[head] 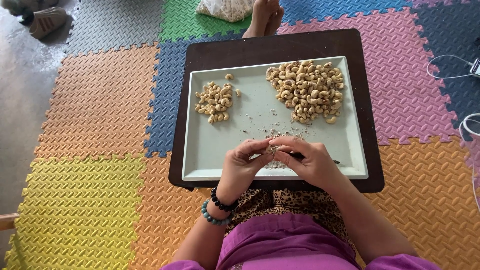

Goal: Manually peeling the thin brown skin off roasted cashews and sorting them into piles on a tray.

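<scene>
- My left hand comes in from the lower left, wrist bent a little, fingers curled inward; thumb and forefinger pinch a single cashew nut at its left side.
- My right hand meets it from the right, knuckles up, fingertips closed on the same nut; a thin dark tool seems to lie under this palm, but I cannot tell what it is.
- Both hands hover together just above the near edge of the pale grey tray, over a scatter of skin flakes.
- Two bead bracelets, one black and one blue-grey, sit on my left wrist.
- On the tray's far right lies the large heap of cashews; on the far left, well apart, a small pile of cashews.
- The tray rests on a dark brown worktop over my lap.
- Coloured foam floor mats surround it.
- Beyond the worktop a bare foot rests beside a clear bag.
</scene>
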